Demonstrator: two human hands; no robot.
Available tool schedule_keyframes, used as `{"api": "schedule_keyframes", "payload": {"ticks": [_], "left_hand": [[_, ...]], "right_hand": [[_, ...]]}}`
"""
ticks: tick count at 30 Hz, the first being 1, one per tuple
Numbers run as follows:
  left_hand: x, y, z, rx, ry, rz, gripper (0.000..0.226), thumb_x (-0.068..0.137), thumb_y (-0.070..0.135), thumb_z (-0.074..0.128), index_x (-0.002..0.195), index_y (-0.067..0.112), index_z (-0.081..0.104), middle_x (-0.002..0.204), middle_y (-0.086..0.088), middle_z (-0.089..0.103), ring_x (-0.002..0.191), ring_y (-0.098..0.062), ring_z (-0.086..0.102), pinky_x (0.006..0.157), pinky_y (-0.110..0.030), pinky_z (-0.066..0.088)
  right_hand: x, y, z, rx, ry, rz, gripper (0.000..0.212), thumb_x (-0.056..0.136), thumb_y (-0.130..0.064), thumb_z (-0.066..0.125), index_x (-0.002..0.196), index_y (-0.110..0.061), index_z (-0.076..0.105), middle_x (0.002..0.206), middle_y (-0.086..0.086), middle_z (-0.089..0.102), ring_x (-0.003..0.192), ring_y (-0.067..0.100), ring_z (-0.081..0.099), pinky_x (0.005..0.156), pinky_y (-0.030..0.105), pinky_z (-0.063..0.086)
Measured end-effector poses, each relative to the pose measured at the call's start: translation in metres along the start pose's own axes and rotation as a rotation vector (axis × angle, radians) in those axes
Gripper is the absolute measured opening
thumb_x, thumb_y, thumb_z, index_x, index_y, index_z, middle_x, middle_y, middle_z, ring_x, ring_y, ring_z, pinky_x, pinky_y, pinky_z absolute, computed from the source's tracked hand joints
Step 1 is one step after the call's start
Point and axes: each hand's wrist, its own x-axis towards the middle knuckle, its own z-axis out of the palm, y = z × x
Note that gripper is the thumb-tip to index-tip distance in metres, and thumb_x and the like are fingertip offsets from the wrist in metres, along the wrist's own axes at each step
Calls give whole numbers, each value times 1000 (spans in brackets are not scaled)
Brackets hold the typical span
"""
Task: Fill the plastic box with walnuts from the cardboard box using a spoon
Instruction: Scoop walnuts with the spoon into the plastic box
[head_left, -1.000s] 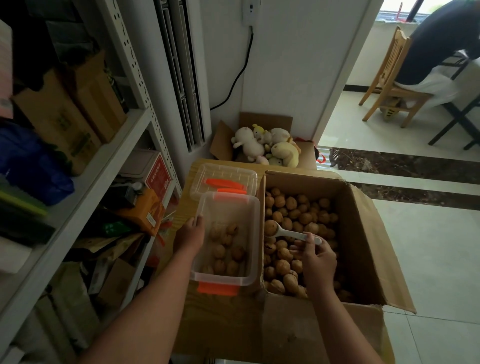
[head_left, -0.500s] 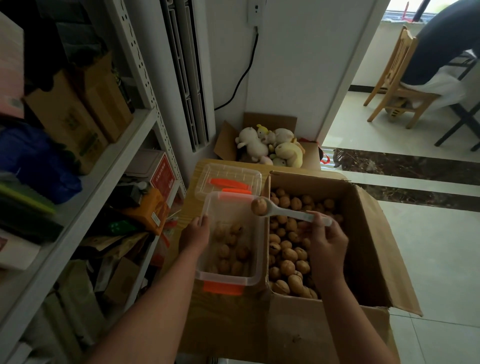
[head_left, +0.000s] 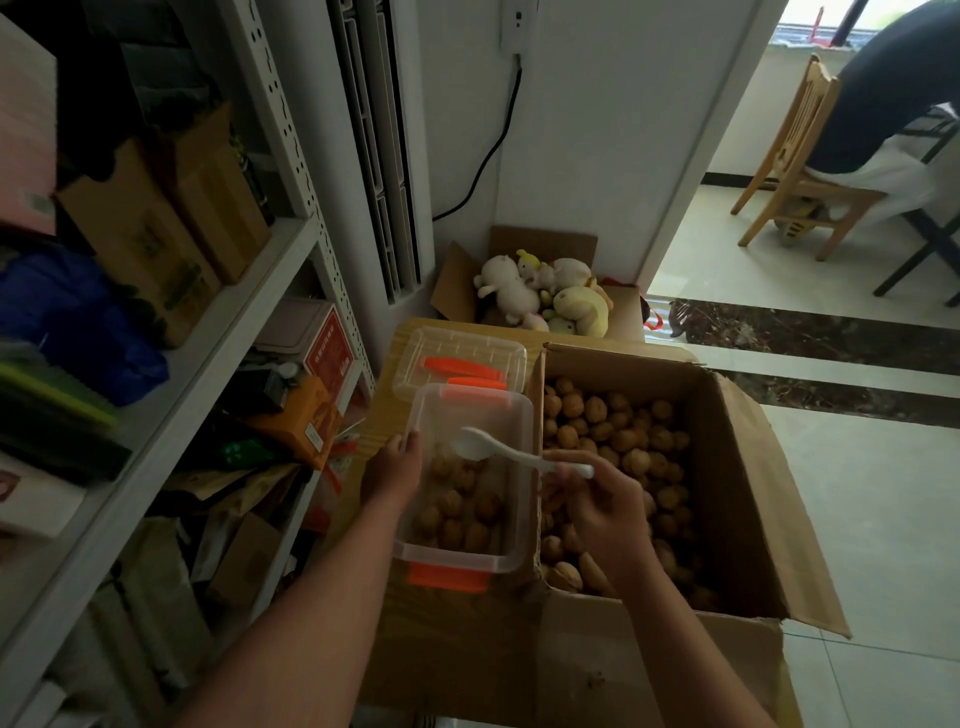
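Observation:
A clear plastic box (head_left: 522, 415) with orange clips sits on a wooden surface and holds several walnuts (head_left: 460, 512). My left hand (head_left: 392, 467) grips its left rim. To its right stands an open cardboard box (head_left: 748, 493) full of walnuts (head_left: 618, 431). My right hand (head_left: 605, 512) pinches the handle of a white spoon (head_left: 493, 449). The spoon's bowl hangs empty over the plastic box, tilted down toward the walnuts inside.
The box's clear lid (head_left: 460, 358) with orange clips lies just behind it. A cardboard box of plush toys (head_left: 545, 296) stands farther back by the wall. A crowded metal shelf (head_left: 171, 364) fills the left. A person sits on a wooden chair (head_left: 795, 166) at far right.
My right hand lifted a walnut out of the cardboard box on the spoon, carried it left over the plastic box and tipped it in. The spoon is now empty.

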Motion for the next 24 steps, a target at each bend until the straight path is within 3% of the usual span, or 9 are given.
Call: {"api": "schedule_keyframes", "payload": {"ticks": [4, 8, 11, 16, 18, 21, 24], "left_hand": [[-3, 1, 0, -6, 3, -1, 53, 100, 47, 30, 139, 15, 46, 139, -10, 50, 125, -30, 47, 97, -37, 37], [-1, 1, 0, -2, 2, -14, 54, 99, 49, 31, 137, 15, 48, 137, -10, 51, 123, -31, 48, 96, -38, 38], [0, 0, 1, -7, -3, -15, 54, 99, 49, 31, 138, 16, 47, 138, -9, 51, 124, -30, 47, 97, -39, 38], [1, -1, 1, -1, -4, -12, 54, 98, 50, 30, 136, 15, 50, 134, -9, 53, 120, -29, 50, 94, -38, 39], [1, -1, 1, 3, -3, -8, 54, 98, 50, 30, 134, 15, 50, 132, -10, 54, 119, -29, 50, 93, -39, 39], [3, -4, 2, 4, -7, -2, 54, 98, 50, 29, 134, 15, 51, 131, -10, 55, 118, -29, 51, 96, -41, 41], [4, -5, 1, -5, -14, -7, 55, 98, 51, 29, 136, 16, 49, 132, -10, 54, 119, -29, 51, 98, -43, 41]], "right_hand": [[4, 6, -22, -140, 302, -49, 27, 95, -28, 50, 106, -8, 63, 81, -4, 68, 70, 11, 66, 59, 24, 54], [5, 15, -42, -411, 492, 41, 19, 95, -13, 52, 108, -4, 64, 84, 6, 66, 68, 4, 59, 57, 6, 45], [0, 24, -46, -534, 449, 104, 21, 95, -15, 52, 104, -1, 66, 82, 12, 68, 67, 12, 59, 56, 8, 38], [-5, 30, -31, -551, 364, 133, 19, 94, -7, 53, 107, -1, 65, 85, 7, 67, 69, 17, 62, 57, 20, 44], [0, 28, -28, -568, 369, 158, 20, 95, -9, 52, 106, -1, 65, 84, 11, 68, 69, 16, 61, 57, 17, 42], [9, 23, -24, -570, 372, 205, 19, 94, -9, 53, 105, -1, 66, 81, 1, 63, 67, 3, 57, 57, 7, 38], [12, 23, -11, -543, 307, 250, 23, 94, -13, 55, 111, -4, 66, 83, 2, 67, 71, 11, 63, 58, 14, 45]]}}
